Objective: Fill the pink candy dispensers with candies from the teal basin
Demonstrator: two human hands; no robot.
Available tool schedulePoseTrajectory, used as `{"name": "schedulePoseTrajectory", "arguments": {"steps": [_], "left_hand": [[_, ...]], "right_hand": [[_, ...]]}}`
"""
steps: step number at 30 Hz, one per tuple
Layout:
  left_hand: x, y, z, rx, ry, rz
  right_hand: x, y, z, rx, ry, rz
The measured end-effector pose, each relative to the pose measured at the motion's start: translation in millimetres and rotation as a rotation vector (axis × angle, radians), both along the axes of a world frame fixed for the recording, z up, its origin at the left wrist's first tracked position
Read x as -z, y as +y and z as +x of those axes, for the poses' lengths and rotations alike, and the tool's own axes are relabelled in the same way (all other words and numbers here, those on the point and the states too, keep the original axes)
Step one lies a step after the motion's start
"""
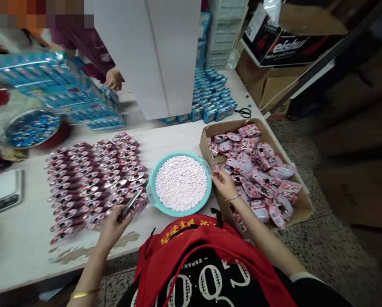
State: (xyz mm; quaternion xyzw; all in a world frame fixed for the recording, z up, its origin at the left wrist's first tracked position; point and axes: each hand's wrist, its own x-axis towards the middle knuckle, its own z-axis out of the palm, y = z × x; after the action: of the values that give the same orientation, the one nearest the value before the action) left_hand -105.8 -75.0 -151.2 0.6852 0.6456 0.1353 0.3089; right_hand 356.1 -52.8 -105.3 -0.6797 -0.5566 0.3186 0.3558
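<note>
My left hand (pixel 113 225) is closed round a slim, shiny metal tool (pixel 129 205) with a dark underside; its exact kind is unclear. The tool's tip is over the front right packets of several rows of small pink packets (pixel 91 183) standing on the table. A turquoise plastic basin (pixel 151 187) full of small white tablets (pixel 181 183) is between my hands. My right hand (pixel 224 184) is at the basin's right rim, fingertips drawn together. Whatever they pinch is too small to make out. Under my right forearm, a cardboard box (pixel 204 147) holds many loose pink packets (pixel 264 177).
A white pillar (pixel 165 64) rises behind the basin. Blue packets (pixel 210 100) and scissors (pixel 244 112) lie to its right. Blue boxes (pixel 79 98), another person's hand (pixel 114 79), a bowl of blue wrapped pieces (pixel 55 138) and a scale (pixel 5 189) are left.
</note>
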Motion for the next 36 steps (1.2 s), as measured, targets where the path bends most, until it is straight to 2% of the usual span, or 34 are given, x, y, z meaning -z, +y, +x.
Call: {"name": "schedulePoseTrajectory", "arguments": {"steps": [3,4,6,9,11,13,15,18,20,22,24,26,28,31,34,36], "left_hand": [[29.8,-5,5,-0.023,0.067,-0.025],[34.9,-7,11,-0.044,0.097,-0.018],[38.1,-10,26,-0.106,0.162,0.023],[28.9,-12,43,-0.226,0.217,0.137],[15.6,-8,51,-0.217,0.190,0.182],[-0.8,1,57,-0.066,0.134,0.140],[-16.8,13,66,0.189,0.133,0.016],[-30.3,33,90,0.520,0.283,-0.181],[-27.6,42,114,0.604,0.377,-0.241],[-15.9,46,143,0.567,0.377,-0.254],[1.3,47,175,0.483,0.316,-0.248],[18.8,48,204,0.421,0.255,-0.236],[32.8,49,226,0.404,0.209,-0.217],[43.5,51,239,0.387,0.128,-0.192],[41.3,55,226,0.387,0.044,-0.182],[31.9,59,208,0.395,-0.060,-0.154]], "right_hand": [[-2.8,6,50,0.115,-0.295,0.002],[-2.7,6,63,0.108,-0.424,-0.032],[1.0,4,83,0.054,-0.672,-0.195],[15.3,-5,96,-0.030,-0.912,-0.474],[25.9,-9,98,-0.043,-0.980,-0.536],[32.4,-11,98,-0.046,-1.008,-0.535],[32.5,-10,98,-0.061,-1.001,-0.526],[20.0,-7,100,-0.032,-0.896,-0.473],[3.8,-7,100,0.052,-0.702,-0.358],[-17.6,-11,96,0.098,-0.409,-0.216],[-41.2,-17,83,0.021,-0.088,-0.185],[-61.7,-26,62,-0.143,0.173,-0.299],[-73.8,-36,35,-0.316,0.351,-0.441],[-73.5,-48,3,-0.428,0.503,-0.532],[-60.6,-52,-8,-0.335,0.525,-0.500],[-50.3,-49,-8,-0.279,0.456,-0.445]]}}
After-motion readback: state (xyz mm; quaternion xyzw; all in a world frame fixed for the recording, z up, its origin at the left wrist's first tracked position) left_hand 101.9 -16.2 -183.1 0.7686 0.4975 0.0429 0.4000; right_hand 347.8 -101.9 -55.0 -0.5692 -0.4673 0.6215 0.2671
